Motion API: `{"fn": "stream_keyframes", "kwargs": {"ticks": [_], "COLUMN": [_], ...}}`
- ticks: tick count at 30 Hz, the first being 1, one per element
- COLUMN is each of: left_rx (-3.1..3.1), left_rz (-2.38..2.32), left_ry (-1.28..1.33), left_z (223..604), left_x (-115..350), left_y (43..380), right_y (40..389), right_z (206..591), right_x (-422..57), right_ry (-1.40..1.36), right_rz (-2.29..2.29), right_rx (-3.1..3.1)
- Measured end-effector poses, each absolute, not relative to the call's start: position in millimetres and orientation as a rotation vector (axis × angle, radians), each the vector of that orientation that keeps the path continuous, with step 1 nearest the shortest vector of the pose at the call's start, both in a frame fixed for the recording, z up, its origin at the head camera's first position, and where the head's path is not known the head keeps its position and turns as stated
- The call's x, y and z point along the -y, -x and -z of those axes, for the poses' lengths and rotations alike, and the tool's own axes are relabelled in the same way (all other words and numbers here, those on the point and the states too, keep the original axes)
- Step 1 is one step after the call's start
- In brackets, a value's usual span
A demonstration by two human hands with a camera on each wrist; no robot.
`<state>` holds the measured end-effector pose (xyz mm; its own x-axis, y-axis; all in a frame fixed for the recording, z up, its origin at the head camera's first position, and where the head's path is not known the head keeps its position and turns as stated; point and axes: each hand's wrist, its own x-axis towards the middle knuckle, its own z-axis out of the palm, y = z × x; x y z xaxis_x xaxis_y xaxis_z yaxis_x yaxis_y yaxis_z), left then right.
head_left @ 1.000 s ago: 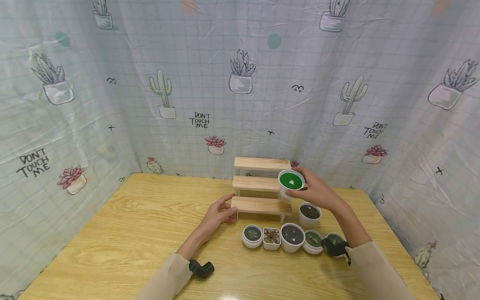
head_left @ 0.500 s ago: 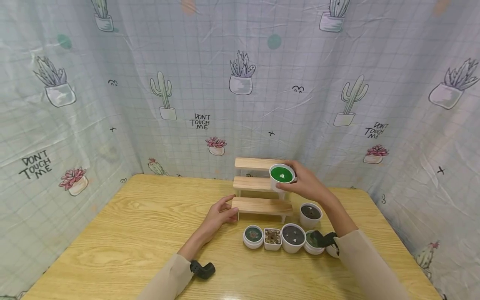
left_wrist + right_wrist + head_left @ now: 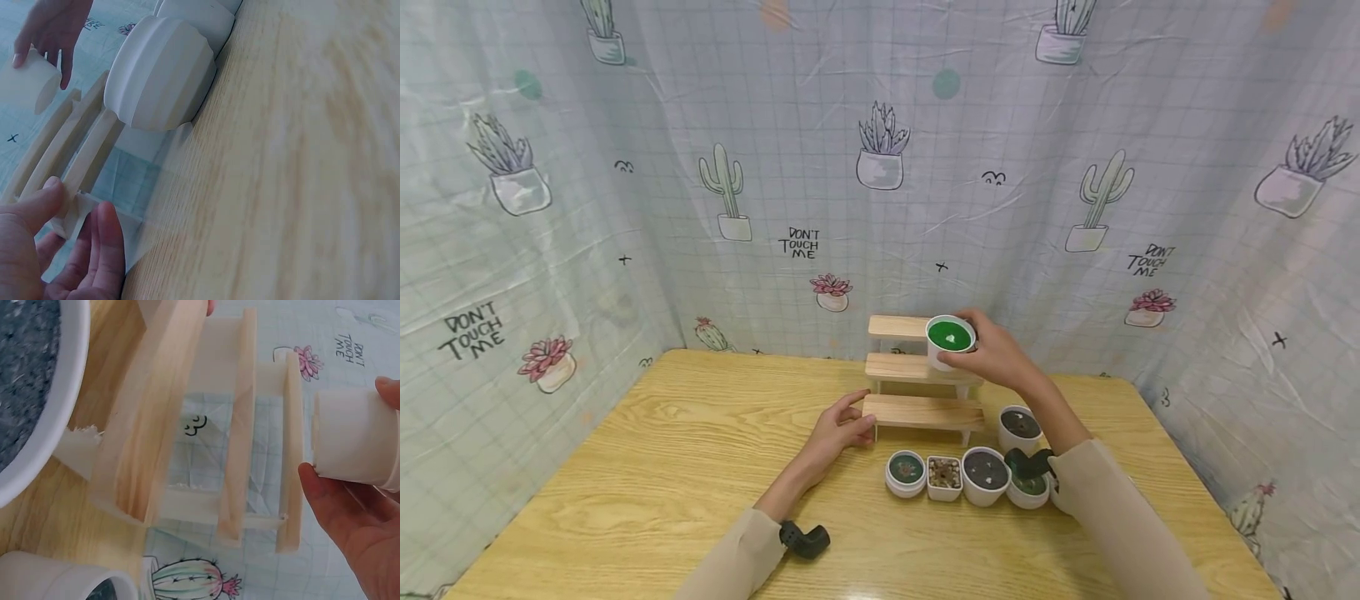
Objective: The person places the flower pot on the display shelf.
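A three-tier wooden shelf stand (image 3: 921, 410) with pale side supports stands near the back of the table. My left hand (image 3: 835, 429) grips the left end of its lowest step; in the left wrist view the thumb lies on the wood and the fingers curl at the pale side support (image 3: 78, 212). With my right hand (image 3: 1000, 354) I hold a round white pot (image 3: 950, 337) with a bright green top and a small white spot. In the right wrist view, that pot (image 3: 356, 437) is close to the top step (image 3: 292, 456), its base facing it.
In front of the stand is a row of small white pots: a round one (image 3: 906, 471), a square pebble-filled one (image 3: 943, 477), a larger dark-filled one (image 3: 985, 475), and others partly behind my right sleeve (image 3: 1112, 500). Another dark-filled pot (image 3: 1020, 427) stands right of the stand. A curtain (image 3: 880, 242) hangs behind.
My right hand has moved left and farther back with the green-topped pot, from the stand's right end to over its upper steps. The left hand stays on the stand.
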<state>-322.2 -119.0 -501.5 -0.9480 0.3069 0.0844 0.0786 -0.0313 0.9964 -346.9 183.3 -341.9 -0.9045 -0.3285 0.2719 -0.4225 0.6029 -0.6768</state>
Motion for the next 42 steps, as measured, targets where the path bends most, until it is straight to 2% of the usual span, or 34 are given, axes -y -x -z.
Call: {"fn": "stream_keyframes", "kwargs": {"ticks": [27,42], "left_rx": [-2.065,-2.065], "left_rz": [-2.108,-2.121], "left_ry": [-0.414,-0.408], "left_z": [501.0,500.0], "left_x": [118.4,117.9], "left_y": [322.3,321.9], "right_y": [381.7,404.5], "right_z": [316.9,317.4], "right_x": [-138.8,-116.3], "right_ry": [-0.626,-0.555], "right_rz": [-1.266,-1.396], "right_rx": [2.694,2.678]}}
